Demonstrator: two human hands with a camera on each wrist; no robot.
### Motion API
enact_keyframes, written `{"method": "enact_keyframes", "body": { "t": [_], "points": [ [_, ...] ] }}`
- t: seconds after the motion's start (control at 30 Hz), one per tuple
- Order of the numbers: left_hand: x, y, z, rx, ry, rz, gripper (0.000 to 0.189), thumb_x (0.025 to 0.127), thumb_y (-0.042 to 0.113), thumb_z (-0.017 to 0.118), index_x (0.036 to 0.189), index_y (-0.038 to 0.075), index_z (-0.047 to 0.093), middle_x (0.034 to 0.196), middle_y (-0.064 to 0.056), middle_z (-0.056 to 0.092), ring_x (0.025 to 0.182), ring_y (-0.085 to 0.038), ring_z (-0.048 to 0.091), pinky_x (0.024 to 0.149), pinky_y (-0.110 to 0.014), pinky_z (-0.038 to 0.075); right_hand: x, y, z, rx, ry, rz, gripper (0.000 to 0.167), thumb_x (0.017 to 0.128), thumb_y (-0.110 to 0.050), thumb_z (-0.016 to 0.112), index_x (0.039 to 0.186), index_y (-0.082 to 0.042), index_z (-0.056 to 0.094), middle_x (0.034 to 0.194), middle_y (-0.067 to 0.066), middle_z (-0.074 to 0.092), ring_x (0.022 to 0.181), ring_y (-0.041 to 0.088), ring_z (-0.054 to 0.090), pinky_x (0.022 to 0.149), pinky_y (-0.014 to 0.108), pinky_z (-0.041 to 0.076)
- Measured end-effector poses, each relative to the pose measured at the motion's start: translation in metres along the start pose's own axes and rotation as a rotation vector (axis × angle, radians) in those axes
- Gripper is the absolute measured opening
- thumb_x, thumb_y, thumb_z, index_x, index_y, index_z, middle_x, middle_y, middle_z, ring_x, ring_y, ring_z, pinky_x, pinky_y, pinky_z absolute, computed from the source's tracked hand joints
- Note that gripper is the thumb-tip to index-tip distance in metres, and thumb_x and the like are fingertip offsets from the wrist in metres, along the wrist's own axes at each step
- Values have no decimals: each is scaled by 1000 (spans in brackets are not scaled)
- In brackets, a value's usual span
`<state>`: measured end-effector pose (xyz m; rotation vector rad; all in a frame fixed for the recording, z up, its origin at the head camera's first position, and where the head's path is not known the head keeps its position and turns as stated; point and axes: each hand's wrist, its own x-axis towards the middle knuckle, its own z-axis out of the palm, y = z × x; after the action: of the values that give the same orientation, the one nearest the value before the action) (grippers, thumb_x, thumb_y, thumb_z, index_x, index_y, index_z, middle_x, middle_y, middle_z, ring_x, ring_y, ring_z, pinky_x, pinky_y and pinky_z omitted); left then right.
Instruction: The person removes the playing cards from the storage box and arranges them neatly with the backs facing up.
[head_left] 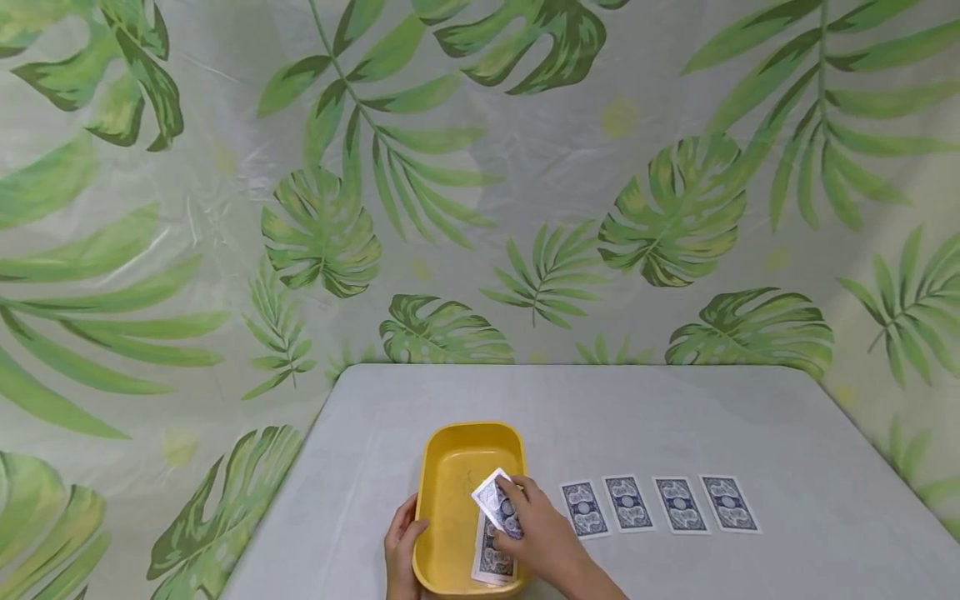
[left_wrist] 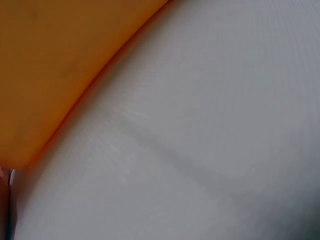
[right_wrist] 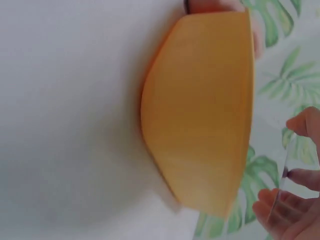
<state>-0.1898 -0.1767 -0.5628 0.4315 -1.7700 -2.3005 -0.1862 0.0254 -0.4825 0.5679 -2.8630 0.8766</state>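
Note:
A yellow plastic tub (head_left: 453,492) stands near the front of the table. My left hand (head_left: 403,546) grips its left side, thumb over the rim. Above the tub's right half, my right hand (head_left: 546,533) pinches a blue-backed playing card (head_left: 492,502), tilted and back side up. Under it, more playing cards (head_left: 495,565) lie inside the tub along its right wall, partly covered by the hand. From the right wrist, the tub's outer wall (right_wrist: 200,110) shows, and the held card appears as a thin edge between fingers and thumb.
Several face-down playing cards (head_left: 678,506) lie in a spaced row on the white table (head_left: 600,417), right of the tub. A leaf-patterned sheet (head_left: 555,167) hangs behind the table's far edge. The left wrist view has mostly tabletop and the tub's side (left_wrist: 60,60).

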Motion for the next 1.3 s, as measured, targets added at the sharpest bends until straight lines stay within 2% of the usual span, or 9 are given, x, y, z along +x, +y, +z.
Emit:
{"method": "enact_keyframes", "body": {
  "t": [0.33, 0.53, 0.63, 0.93, 1.03, 1.3],
  "points": [
    [0, 2, -3, 3, 0, -15, 47, 88, 7, 48, 133, -1, 40, 140, -17, 41, 104, 0, 53, 86, -16, 45, -14, 42, -31, 12, 220, 153, 66, 73, -24, 70, 133, -8, 45, 132, 14, 46, 104, 26, 54, 79, 38, 50],
    [1, 1, -5, 12, 0, -6, 47, 87, 9, 50, 132, -1, 42, 139, -17, 42, 104, -1, 54, 86, -17, 46, -26, 77, -47, -29, 329, 142, 67, 72, -20, 71, 131, -3, 45, 130, 18, 47, 107, 35, 54, 79, 46, 49],
    [0, 0, -5, 9, 4, -2, 47, 87, 10, 50, 132, -1, 43, 138, -16, 43, 104, -2, 55, 85, -17, 47, -32, 94, -56, -48, 347, 150, 67, 72, -18, 71, 131, 0, 44, 130, 21, 45, 108, 39, 52, 81, 50, 47],
    [-1, 1, -3, 16, 0, 1, 47, 87, 10, 49, 132, -1, 42, 139, -18, 42, 105, 0, 53, 85, -14, 45, -46, 148, -86, -97, 304, 249, 70, 76, -18, 66, 133, 8, 36, 129, 29, 37, 110, 46, 43, 84, 58, 41],
    [-1, 2, -2, 20, 6, 2, 46, 87, 9, 49, 132, -1, 42, 139, -18, 41, 106, 0, 53, 84, -13, 44, -49, 168, -96, -111, 274, 315, 71, 79, -21, 64, 134, 9, 32, 130, 31, 33, 110, 48, 42, 81, 60, 41],
    [0, 1, -1, 24, 6, -5, 46, 87, 7, 47, 132, -1, 42, 140, -18, 40, 108, 0, 51, 85, -12, 43, -54, 227, -121, -150, 160, 485, 76, 84, -29, 55, 137, 12, 20, 130, 37, 25, 113, 55, 33, 83, 64, 37]
  ]
}}
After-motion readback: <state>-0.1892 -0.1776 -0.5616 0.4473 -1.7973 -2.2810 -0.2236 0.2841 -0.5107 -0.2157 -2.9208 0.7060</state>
